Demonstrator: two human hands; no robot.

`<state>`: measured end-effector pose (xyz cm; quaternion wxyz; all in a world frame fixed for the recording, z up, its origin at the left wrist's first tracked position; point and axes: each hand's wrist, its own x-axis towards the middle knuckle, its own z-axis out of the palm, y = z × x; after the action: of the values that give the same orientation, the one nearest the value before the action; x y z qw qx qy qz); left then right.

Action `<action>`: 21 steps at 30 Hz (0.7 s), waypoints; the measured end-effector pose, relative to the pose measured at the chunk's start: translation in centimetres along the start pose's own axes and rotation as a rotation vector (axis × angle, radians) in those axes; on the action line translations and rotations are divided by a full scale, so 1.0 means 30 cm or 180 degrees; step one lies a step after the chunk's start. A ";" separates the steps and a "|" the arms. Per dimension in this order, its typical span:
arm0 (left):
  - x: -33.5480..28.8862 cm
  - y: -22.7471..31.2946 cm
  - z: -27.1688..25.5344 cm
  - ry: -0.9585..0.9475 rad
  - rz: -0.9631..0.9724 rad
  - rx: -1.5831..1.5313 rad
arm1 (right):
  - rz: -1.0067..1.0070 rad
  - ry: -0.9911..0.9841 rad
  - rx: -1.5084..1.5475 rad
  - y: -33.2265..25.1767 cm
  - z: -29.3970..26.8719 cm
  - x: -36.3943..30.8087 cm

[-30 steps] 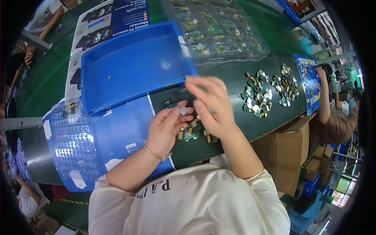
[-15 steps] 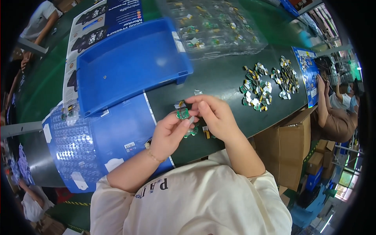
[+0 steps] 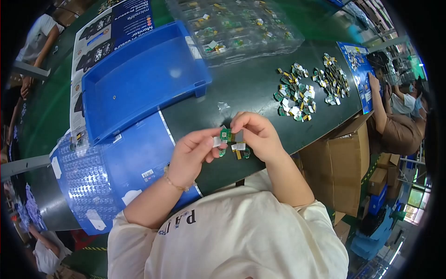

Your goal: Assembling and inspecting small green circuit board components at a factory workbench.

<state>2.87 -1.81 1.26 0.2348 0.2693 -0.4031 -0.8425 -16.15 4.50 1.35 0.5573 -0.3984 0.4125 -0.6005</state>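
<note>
Both my hands meet over the near part of the dark table around a small green circuit board [image 3: 226,135]. My left hand [image 3: 193,149] pinches its left side, with a whitish piece [image 3: 216,141] at the fingertips. My right hand [image 3: 260,137] grips the other side, where a small grey square [image 3: 239,136] joined to the board shows between thumb and fingers. Just beneath lie a few more small boards with white and yellow parts [image 3: 239,149], partly hidden by my hands. A bit of clear film [image 3: 224,108] rests beyond my fingers.
A blue bin [image 3: 139,76] stands at the left, on printed sheets. Behind it are stacked clear trays [image 3: 237,32] of boards. Two heaps of boards, a nearer heap [image 3: 297,95] and a farther heap [image 3: 332,81], lie right. A cardboard box [image 3: 334,167] stands below the table edge. Other people work nearby.
My left hand has shifted left and turned the board, which now lies flatter between both hands. My right fingers have closed onto its grey part. The view has shifted slightly.
</note>
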 end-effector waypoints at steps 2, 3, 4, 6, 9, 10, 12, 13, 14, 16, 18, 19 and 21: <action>0.006 0.003 0.002 0.0117 0.0030 -0.0243 | 0.0216 -0.0045 -0.0106 -0.007 -0.015 -0.012; 0.005 0.001 0.001 0.0118 0.0025 -0.0245 | 0.0269 -0.0055 -0.0047 -0.013 -0.017 -0.014; 0.005 -0.001 -0.002 0.0072 0.0083 -0.0351 | 0.0320 -0.0060 0.0012 -0.020 -0.015 -0.014; 0.006 -0.003 -0.007 0.0023 0.0133 -0.0459 | 0.0477 0.0132 0.0065 -0.032 0.013 -0.021; 0.006 -0.008 -0.014 0.0017 0.0075 -0.0215 | 0.0830 0.0192 -0.0234 -0.041 0.014 -0.016; 0.006 -0.014 -0.015 0.0025 0.0157 -0.0115 | 0.1021 0.0077 -0.0593 -0.045 0.006 -0.013; 0.002 -0.014 -0.014 0.0036 0.0235 -0.0014 | 0.1191 0.0043 -0.0754 -0.046 -0.014 -0.015; 0.002 -0.009 -0.010 -0.0003 0.0149 -0.0015 | 0.1355 0.0017 -0.0921 -0.043 -0.024 -0.018; 0.001 -0.001 -0.006 -0.0042 0.0063 -0.0015 | 0.1356 0.0024 -0.0920 -0.035 -0.033 -0.023; -0.001 0.020 0.015 -0.0022 0.0009 0.0190 | 0.0604 -0.0148 -0.0527 -0.018 -0.047 -0.029; 0.001 0.013 0.023 0.0001 -0.0049 0.0398 | 0.0556 0.0075 -0.0455 -0.008 -0.034 -0.032; -0.001 -0.004 0.018 -0.0074 0.0080 0.0280 | 0.0507 0.0289 -0.0389 -0.004 -0.024 -0.035; -0.003 -0.025 0.005 -0.0145 0.0200 0.0166 | 0.0842 0.0379 -0.0286 -0.035 0.008 -0.039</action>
<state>2.70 -1.25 0.75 0.2449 0.2432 -0.4384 -0.8299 -16.22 5.68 2.40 0.5877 -0.3287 0.5202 -0.5253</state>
